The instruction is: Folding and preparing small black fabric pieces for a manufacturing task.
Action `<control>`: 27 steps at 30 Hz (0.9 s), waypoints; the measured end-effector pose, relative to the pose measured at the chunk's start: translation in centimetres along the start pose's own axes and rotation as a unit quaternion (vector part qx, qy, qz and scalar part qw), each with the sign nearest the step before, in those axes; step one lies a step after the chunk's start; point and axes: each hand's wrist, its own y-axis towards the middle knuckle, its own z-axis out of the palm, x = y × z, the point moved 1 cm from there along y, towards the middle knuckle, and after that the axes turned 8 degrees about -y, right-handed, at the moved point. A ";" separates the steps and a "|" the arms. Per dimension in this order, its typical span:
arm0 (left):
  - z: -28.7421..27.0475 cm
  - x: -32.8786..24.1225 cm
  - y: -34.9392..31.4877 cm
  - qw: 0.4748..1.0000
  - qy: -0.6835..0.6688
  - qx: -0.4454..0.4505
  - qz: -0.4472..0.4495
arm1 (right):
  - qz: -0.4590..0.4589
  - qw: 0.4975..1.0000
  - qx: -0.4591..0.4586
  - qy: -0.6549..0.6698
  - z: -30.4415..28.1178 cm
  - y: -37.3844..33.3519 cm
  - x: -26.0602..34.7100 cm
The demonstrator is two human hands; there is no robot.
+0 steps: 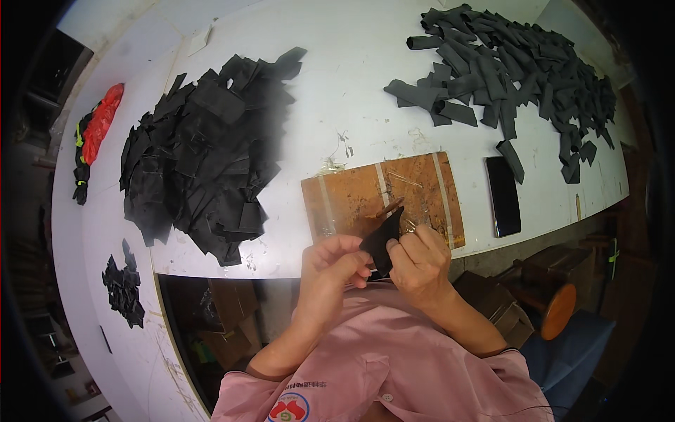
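Both my hands grip a small black fabric piece in front of my chest, just over the table's near edge. My left hand pinches its left side between thumb and fingers. On the other side, my right hand has its fingers curled closed on the cloth. Behind the cloth lies a worn brown board with pale strips across it. A thin brown stick-like tool rests on or rises from the board near the cloth's top; which one, I cannot tell.
A heap of flat black fabric pieces covers the table's left. Dark tube-like fabric pieces are piled at far right. A black phone lies right of the board. A smaller black scrap pile and a red bag sit far left.
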 end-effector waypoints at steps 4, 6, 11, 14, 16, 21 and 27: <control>-0.1 0.2 0.3 1.000 -0.006 -0.008 0.003 | -0.035 0.998 -0.029 -0.044 0.3 0.0 0.0; -0.3 0.3 0.4 1.000 0.007 -0.007 0.015 | -0.023 0.999 0.014 -0.019 -0.1 -0.1 0.0; -0.8 1.2 0.3 0.980 0.129 0.012 0.153 | 0.170 0.937 0.116 0.282 -2.0 1.5 0.8; 0.2 0.9 -0.2 0.915 0.295 0.064 0.269 | 0.229 0.895 0.129 0.361 -1.9 0.6 0.3; 0.7 1.0 -0.3 0.851 0.382 0.023 0.359 | 0.184 0.924 0.118 0.314 -1.8 0.6 0.0; 0.1 3.0 0.8 0.810 0.378 -0.096 0.438 | 0.082 0.988 0.071 0.111 0.0 1.1 1.5; -1.3 0.0 1.5 0.952 -0.256 0.162 -0.042 | 0.324 0.816 0.112 0.465 0.8 0.3 -0.4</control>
